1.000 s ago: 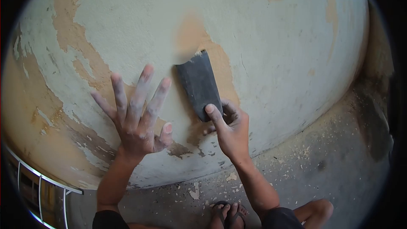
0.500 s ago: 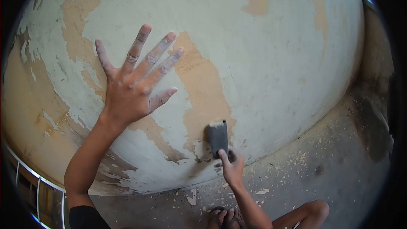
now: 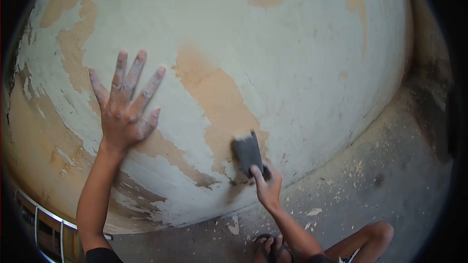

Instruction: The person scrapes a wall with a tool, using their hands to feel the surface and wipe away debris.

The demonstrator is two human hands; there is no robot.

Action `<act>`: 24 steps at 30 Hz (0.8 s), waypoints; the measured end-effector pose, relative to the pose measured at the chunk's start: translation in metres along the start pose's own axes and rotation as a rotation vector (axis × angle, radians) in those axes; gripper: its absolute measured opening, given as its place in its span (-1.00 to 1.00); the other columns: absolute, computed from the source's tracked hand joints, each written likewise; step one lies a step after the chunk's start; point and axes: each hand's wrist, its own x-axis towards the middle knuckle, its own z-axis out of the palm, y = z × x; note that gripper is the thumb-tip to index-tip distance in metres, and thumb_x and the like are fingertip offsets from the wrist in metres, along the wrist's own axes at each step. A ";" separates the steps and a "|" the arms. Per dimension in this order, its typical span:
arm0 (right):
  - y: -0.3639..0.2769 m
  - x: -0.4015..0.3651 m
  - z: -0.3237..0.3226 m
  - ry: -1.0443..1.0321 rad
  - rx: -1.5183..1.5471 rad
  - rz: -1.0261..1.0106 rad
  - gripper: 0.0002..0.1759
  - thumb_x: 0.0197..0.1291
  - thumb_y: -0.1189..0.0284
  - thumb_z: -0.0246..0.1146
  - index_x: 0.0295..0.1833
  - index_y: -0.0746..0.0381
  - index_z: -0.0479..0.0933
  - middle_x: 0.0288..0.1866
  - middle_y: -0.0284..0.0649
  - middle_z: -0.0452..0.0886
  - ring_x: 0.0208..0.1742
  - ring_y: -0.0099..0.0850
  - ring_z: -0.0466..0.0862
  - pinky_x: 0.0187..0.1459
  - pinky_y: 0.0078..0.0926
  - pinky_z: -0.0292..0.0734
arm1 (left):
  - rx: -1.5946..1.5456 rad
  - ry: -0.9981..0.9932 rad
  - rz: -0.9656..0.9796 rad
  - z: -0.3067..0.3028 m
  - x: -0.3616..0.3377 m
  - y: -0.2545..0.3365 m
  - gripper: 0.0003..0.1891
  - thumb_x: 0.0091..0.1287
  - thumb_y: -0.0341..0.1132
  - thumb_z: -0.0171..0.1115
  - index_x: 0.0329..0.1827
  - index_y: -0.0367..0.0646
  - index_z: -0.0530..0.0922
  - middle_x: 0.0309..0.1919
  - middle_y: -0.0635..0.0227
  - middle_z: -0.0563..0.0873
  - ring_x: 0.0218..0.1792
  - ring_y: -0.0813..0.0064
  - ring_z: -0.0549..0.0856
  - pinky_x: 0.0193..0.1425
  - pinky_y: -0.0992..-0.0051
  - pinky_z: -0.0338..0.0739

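Observation:
My left hand (image 3: 122, 112), dusted with white powder, lies with spread fingers on the curved wall (image 3: 302, 83), holding nothing. The wall has pale green paint with tan bare patches. My right hand (image 3: 267, 185) is wrapped round the lower end of a dark flat scraper (image 3: 249, 154). Its pale-dusted upper edge is at the lower part of a tan patch (image 3: 229, 109) in the middle. Whether that edge touches the surface cannot be told.
Paint flakes (image 3: 314, 212) lie scattered over the grey floor (image 3: 360, 214). A foot in a dark sandal (image 3: 271, 247) and a bent knee (image 3: 380, 234) show at the bottom. A metal railing (image 3: 48, 216) stands at lower left.
The view has shifted. My left hand has moved left and down along the wall, its fingers a little closer together. The scraper in my right hand now tilts more to the left.

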 end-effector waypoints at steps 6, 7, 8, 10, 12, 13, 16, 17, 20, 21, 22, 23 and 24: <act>-0.096 0.038 0.030 -0.228 0.088 -0.001 -0.67 0.37 0.28 0.35 -0.01 0.37 0.66 -0.47 -0.29 0.69 -0.49 -0.64 0.63 -0.45 -0.60 0.52 | 0.088 0.002 -0.005 0.004 0.003 -0.001 -0.38 0.32 0.03 0.01 0.50 0.30 0.45 0.60 0.36 0.28 0.64 0.16 0.12 0.57 -0.34 -0.42; -0.062 0.024 0.018 -0.193 -0.036 0.007 -0.66 0.35 0.28 0.37 -0.02 0.38 0.66 -0.44 -0.25 0.70 -0.45 -0.63 0.65 -0.43 -0.59 0.54 | 0.096 0.024 -0.019 0.003 0.005 -0.002 -0.38 0.32 0.03 0.01 0.50 0.30 0.45 0.60 0.36 0.28 0.64 0.16 0.12 0.57 -0.34 -0.42; -0.019 0.003 0.002 -0.170 -0.022 0.078 -0.65 0.34 0.28 0.38 -0.02 0.38 0.66 -0.41 -0.24 0.71 -0.43 -0.63 0.66 -0.42 -0.59 0.55 | 0.064 0.008 -0.040 0.002 0.005 0.000 -0.40 0.32 0.04 0.03 0.49 0.37 0.45 0.60 0.42 0.28 0.64 0.20 0.11 0.57 -0.35 -0.44; 0.008 -0.004 -0.008 -0.155 -0.010 0.151 -0.65 0.33 0.28 0.39 -0.01 0.39 0.66 -0.38 -0.22 0.72 -0.40 -0.62 0.67 -0.41 -0.58 0.56 | 0.035 -0.012 -0.069 0.003 0.004 0.002 -0.41 0.31 0.05 0.06 0.48 0.45 0.45 0.60 0.49 0.28 0.64 0.25 0.11 0.57 -0.36 -0.45; 0.001 -0.012 -0.002 -0.055 -0.031 0.125 -0.63 0.32 0.28 0.40 0.00 0.40 0.66 -0.34 -0.21 0.73 -0.35 -0.60 0.69 -0.38 -0.56 0.58 | 0.001 0.006 -0.064 0.001 0.005 0.003 -0.42 0.33 0.04 0.06 0.48 0.46 0.45 0.59 0.48 0.29 0.64 0.27 0.11 0.56 -0.38 -0.41; -0.016 0.003 0.006 -0.081 -0.079 -0.002 -0.63 0.33 0.27 0.39 0.02 0.39 0.66 -0.35 -0.23 0.72 -0.36 -0.60 0.67 -0.37 -0.57 0.57 | -0.017 -0.044 -0.059 0.000 0.004 0.005 -0.42 0.33 0.04 0.06 0.48 0.46 0.45 0.59 0.48 0.29 0.64 0.27 0.11 0.56 -0.38 -0.41; -0.078 0.031 0.025 -0.240 -0.049 0.004 -0.64 0.34 0.28 0.38 0.03 0.37 0.65 -0.38 -0.25 0.71 -0.39 -0.62 0.66 -0.38 -0.58 0.56 | 0.055 -0.041 -0.040 -0.004 0.002 0.005 -0.42 0.38 0.01 -0.05 0.50 0.29 0.46 0.58 0.38 0.31 0.63 0.19 0.15 0.57 -0.33 -0.38; -0.078 0.032 0.025 -0.249 -0.038 0.025 -0.65 0.35 0.28 0.37 0.03 0.37 0.64 -0.38 -0.25 0.71 -0.40 -0.62 0.65 -0.39 -0.58 0.55 | 0.047 -0.042 -0.029 -0.004 0.003 0.003 -0.42 0.40 0.03 -0.07 0.49 0.29 0.46 0.58 0.39 0.31 0.63 0.20 0.16 0.57 -0.33 -0.38; -0.004 0.001 -0.001 -0.227 -0.075 0.113 -0.68 0.36 0.34 0.35 0.03 0.38 0.62 -0.37 -0.24 0.70 -0.41 -0.59 0.65 -0.43 -0.56 0.57 | 0.036 0.005 -0.038 -0.001 0.005 -0.001 -0.44 0.42 0.05 -0.09 0.48 0.33 0.48 0.58 0.42 0.32 0.63 0.22 0.16 0.56 -0.34 -0.38; 0.023 -0.016 -0.011 -0.205 -0.077 0.195 -0.69 0.36 0.35 0.35 0.03 0.38 0.62 -0.36 -0.24 0.70 -0.41 -0.58 0.65 -0.45 -0.56 0.58 | 0.025 0.023 -0.031 0.001 0.004 -0.001 -0.45 0.41 0.06 -0.08 0.47 0.34 0.48 0.58 0.43 0.32 0.63 0.23 0.16 0.57 -0.34 -0.38; 0.031 -0.020 -0.012 -0.218 -0.086 0.185 -0.69 0.36 0.35 0.35 0.03 0.38 0.62 -0.36 -0.24 0.70 -0.41 -0.58 0.65 -0.45 -0.56 0.58 | 0.013 0.035 -0.023 0.003 0.002 -0.001 -0.45 0.41 0.06 -0.08 0.46 0.35 0.49 0.58 0.43 0.32 0.63 0.25 0.16 0.57 -0.33 -0.38; 0.042 -0.027 -0.010 -0.167 -0.063 0.211 -0.71 0.36 0.36 0.35 0.02 0.37 0.62 -0.36 -0.25 0.70 -0.40 -0.58 0.65 -0.46 -0.55 0.59 | 0.008 0.041 -0.037 0.004 0.002 0.000 -0.46 0.42 0.07 -0.08 0.46 0.41 0.48 0.58 0.48 0.31 0.63 0.28 0.16 0.56 -0.34 -0.35; 0.032 -0.028 -0.002 -0.143 -0.056 0.198 -0.72 0.36 0.37 0.35 0.01 0.37 0.63 -0.37 -0.27 0.69 -0.41 -0.58 0.64 -0.47 -0.56 0.58 | 0.000 0.021 -0.038 0.004 0.002 0.000 -0.46 0.42 0.07 -0.08 0.46 0.41 0.48 0.58 0.48 0.31 0.63 0.28 0.16 0.56 -0.34 -0.35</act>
